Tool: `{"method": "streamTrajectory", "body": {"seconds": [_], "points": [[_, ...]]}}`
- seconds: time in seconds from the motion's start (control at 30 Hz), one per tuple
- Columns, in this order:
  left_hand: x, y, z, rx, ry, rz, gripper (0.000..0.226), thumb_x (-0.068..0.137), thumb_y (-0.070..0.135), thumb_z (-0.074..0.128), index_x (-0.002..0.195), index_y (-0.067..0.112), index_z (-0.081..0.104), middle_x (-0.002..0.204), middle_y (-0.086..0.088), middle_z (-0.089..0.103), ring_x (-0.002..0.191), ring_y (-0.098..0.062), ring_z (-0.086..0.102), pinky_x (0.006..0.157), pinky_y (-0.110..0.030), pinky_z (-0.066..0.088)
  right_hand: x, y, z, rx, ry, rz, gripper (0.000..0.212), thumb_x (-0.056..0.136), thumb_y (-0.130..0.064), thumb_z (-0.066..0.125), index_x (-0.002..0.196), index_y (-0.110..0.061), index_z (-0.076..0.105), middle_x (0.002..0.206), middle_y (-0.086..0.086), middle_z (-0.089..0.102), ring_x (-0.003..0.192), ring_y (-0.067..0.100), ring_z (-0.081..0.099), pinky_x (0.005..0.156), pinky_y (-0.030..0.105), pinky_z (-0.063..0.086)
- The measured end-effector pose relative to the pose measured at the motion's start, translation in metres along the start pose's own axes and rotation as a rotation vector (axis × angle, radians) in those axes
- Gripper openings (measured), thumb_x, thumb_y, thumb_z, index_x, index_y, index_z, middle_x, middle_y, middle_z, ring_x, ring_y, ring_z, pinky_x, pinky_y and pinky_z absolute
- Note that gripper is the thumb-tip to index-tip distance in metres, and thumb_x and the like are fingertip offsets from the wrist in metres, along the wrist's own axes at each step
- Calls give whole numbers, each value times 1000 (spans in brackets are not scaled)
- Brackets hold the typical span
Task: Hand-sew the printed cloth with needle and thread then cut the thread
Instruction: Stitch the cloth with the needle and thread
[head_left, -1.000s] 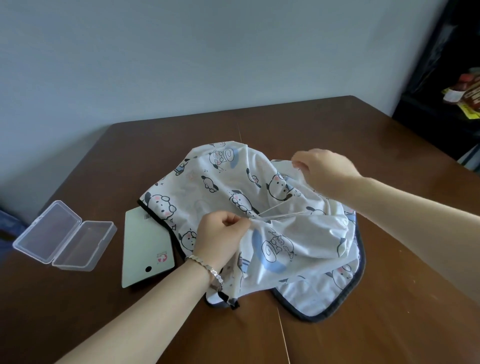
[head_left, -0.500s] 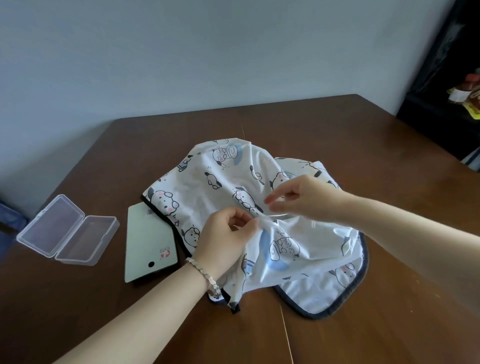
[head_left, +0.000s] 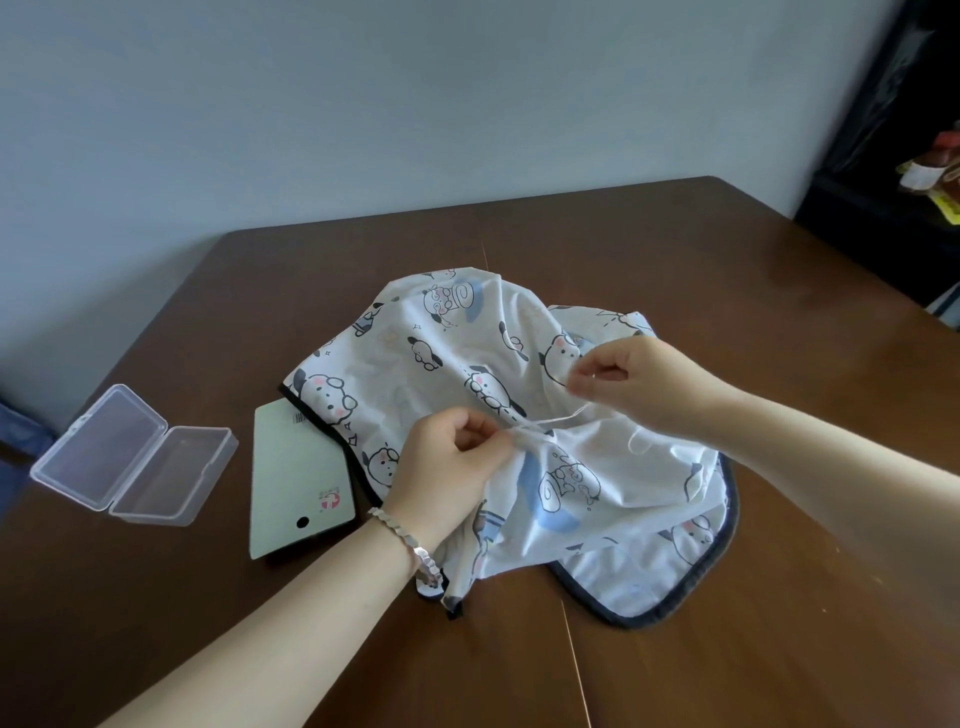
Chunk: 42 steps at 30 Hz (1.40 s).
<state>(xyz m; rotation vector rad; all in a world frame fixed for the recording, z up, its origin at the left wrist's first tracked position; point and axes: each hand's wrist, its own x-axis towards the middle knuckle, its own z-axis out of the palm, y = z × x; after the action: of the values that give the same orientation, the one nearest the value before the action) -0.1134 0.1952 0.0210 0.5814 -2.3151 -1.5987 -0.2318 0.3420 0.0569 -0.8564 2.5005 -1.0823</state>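
A white cloth (head_left: 457, 343) printed with cartoon dogs and edged in dark binding lies bunched in the middle of the brown table (head_left: 753, 322). My left hand (head_left: 447, 467) pinches a gathered fold of it near the centre. A pale thread (head_left: 550, 422) runs from that fold up to my right hand (head_left: 631, 382), which pinches the thread and a thin needle just right of and above the fold. The needle itself is barely visible between the fingertips. A loose loop of thread (head_left: 638, 448) hangs under the right hand.
An open clear plastic case (head_left: 132, 457) lies at the left of the table. A pale green flat card or pad (head_left: 296, 473) lies beside it, partly under the cloth's edge. A dark shelf (head_left: 893, 171) with packets stands at the far right.
My right hand came in to the fold beside the left hand, then drew away to the right with the thread. The left hand has kept its pinch on the cloth.
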Motion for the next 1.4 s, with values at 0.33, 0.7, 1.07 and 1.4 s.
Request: {"method": "streamTrajectory", "body": {"seconds": [0.33, 0.7, 1.07, 1.4], "points": [[-1, 3, 1, -2, -62, 64, 21, 79, 8, 66, 63, 19, 59, 41, 13, 53, 41, 2, 41, 43, -9, 32, 0, -2, 21, -49, -207, -56, 11, 81, -28, 68, 70, -28, 65, 56, -7, 50, 52, 5, 39, 54, 22, 32], [5, -12, -5, 107, 59, -20, 13, 80, 12, 65, 68, 11, 61, 56, 1, 58, 50, -8, 48, 43, -13, 36, 8, 18, -17, 49, 365, 298, 14, 79, -6, 57, 72, -1, 68, 48, 0, 46, 33, 6, 36, 35, 14, 28], [5, -11, -11, 121, 160, -33, 8, 81, 7, 60, 73, 5, 62, 51, 1, 51, 34, 0, 46, 34, -9, 32, 17, 42, -23, -279, 581, 368, 23, 73, -7, 45, 76, 2, 66, 57, 12, 50, 52, 23, 37, 51, 26, 36], [-1, -4, -16, -21, -66, 94, 11, 82, 15, 66, 73, 18, 60, 56, 9, 57, 49, 3, 48, 49, -8, 38, 2, -3, -12, -211, 313, -30, 16, 86, -16, 54, 96, -19, 65, 56, -1, 51, 46, 16, 47, 45, 14, 39]]}}
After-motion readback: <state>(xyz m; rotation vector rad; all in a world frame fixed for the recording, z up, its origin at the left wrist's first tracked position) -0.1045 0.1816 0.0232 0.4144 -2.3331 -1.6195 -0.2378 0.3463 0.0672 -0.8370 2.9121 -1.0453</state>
